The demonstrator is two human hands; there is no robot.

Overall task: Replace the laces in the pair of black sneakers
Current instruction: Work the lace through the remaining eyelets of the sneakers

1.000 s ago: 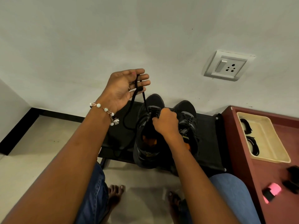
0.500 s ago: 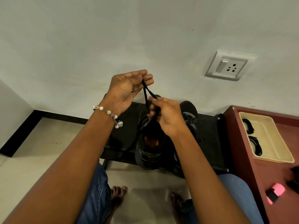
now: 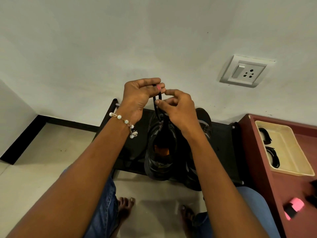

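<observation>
Head camera, looking down past two forearms: a low black bench (image 3: 221, 145) stands against a pale wall (image 3: 120, 40), a maroon cabinet (image 3: 257, 152) tight against its 3 o'clock end and open tiled floor (image 3: 42, 152) spreading out at 9 o'clock. Bare feet rest on the floor at 6 o'clock. Two black sneakers sit side by side on the bench; the nearer sneaker (image 3: 159, 162) shows an orange insole, while the second sneaker (image 3: 205, 122) is largely hidden behind the right wrist. Above them, at 12 o'clock, both hands meet. The left hand (image 3: 139, 97), wearing a pearl bracelet (image 3: 126, 121), has its fingers curled around a black lace (image 3: 157, 107) that runs taut down into the nearer shoe. The right hand (image 3: 178, 109) pinches the same lace between thumb and forefinger just below, its other fingers loosely bent. On the cabinet, a cream tray (image 3: 291, 152) holds coiled black laces (image 3: 274, 157); a pink-and-black object (image 3: 293, 207) lies at 4 o'clock. A wall socket (image 3: 245, 71) sits at 2 o'clock.
</observation>
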